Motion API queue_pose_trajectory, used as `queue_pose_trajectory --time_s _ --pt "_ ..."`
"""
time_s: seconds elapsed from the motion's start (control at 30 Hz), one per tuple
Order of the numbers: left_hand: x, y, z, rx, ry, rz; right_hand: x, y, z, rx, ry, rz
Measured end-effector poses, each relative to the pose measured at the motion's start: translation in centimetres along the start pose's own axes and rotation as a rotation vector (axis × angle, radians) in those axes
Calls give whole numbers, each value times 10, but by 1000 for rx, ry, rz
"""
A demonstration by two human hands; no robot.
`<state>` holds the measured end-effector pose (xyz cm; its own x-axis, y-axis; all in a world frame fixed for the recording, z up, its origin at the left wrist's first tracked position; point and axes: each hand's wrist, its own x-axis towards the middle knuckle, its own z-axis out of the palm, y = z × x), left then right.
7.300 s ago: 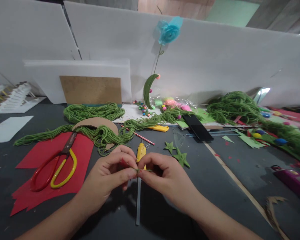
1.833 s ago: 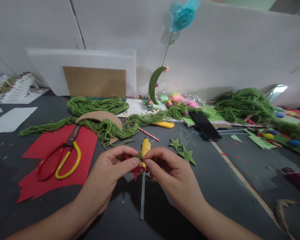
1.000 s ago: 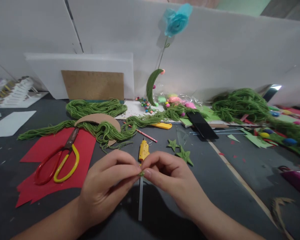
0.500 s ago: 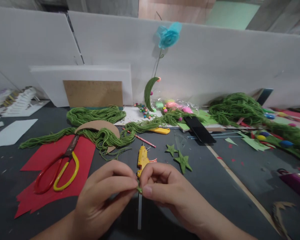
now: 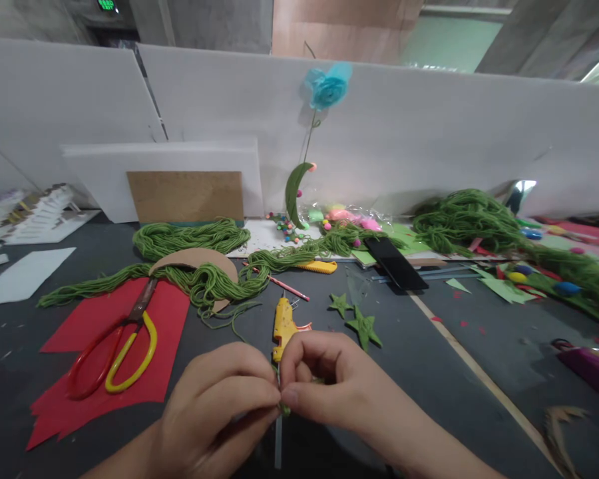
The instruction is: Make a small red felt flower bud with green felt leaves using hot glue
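Note:
My left hand (image 5: pixel 224 402) and my right hand (image 5: pixel 332 379) meet in front of me, their fingertips pinched together on a small piece of green yarn (image 5: pixel 285 410). Most of that piece is hidden by the fingers. Just beyond them lies a yellow glue gun (image 5: pixel 283 324), with a translucent glue stick (image 5: pixel 278 444) reaching back beneath my hands. Right of the gun are a small green star (image 5: pixel 340 305) and a larger green star (image 5: pixel 364 328), both yarn-covered.
Scissors (image 5: pixel 151 346) with red and yellow handles rest on red paper (image 5: pixel 172 332) at left. Behind are green yarn (image 5: pixel 190 236), a cardboard crescent (image 5: pixel 199 257), a yellow cutter (image 5: pixel 319 267) and a black phone (image 5: pixel 395 263). A green crescent (image 5: pixel 293 193) and blue flower (image 5: pixel 328 90) stand against the white partition.
Both hands have shifted slightly lower in view, still pinched together on the green yarn. The whole background sits a little lower at the top, as the camera tilted up.

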<state>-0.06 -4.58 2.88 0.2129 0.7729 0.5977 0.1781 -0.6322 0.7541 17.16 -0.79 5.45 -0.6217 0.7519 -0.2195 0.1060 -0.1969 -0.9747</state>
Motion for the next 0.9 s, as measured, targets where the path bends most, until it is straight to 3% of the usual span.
queue_pose_trajectory --time_s 0.4,0.63,0.9 --pt "4 -1 -3 -11 -92 -46 0 -4 -2 -78 56 -54" --pt "10 -3 -2 -255 -62 -455 -5 -9 0 -312 210 -213" --pt "10 -2 0 -374 -35 -603 -3 -5 1 -286 229 -239"
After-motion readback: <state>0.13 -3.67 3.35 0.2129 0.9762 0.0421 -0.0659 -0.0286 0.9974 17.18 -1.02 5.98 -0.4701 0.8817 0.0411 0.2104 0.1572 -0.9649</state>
